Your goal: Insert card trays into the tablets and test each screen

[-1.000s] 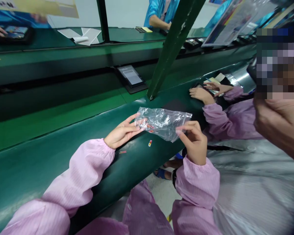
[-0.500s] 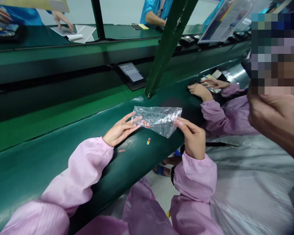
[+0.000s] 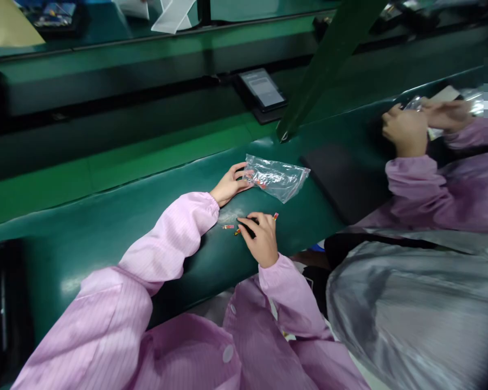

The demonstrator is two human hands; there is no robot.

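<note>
Here the left hand (image 3: 231, 185) lies with its grip spread, fingertips on one end of a crumpled, clear plastic bag (image 3: 277, 177), seemingly pinning it down toward the far edge of the green worktop (image 3: 85, 216). The right hand (image 3: 260, 238) curls nearer the front edge, its grip pressed together over a small dark piece (image 3: 247, 228), perhaps to steady it, with tiny red-and-yellow parts (image 3: 275, 216) just beside. Further along, a co-worker's hands (image 3: 406, 130) hold shiny plastic (image 3: 413, 104)
</note>
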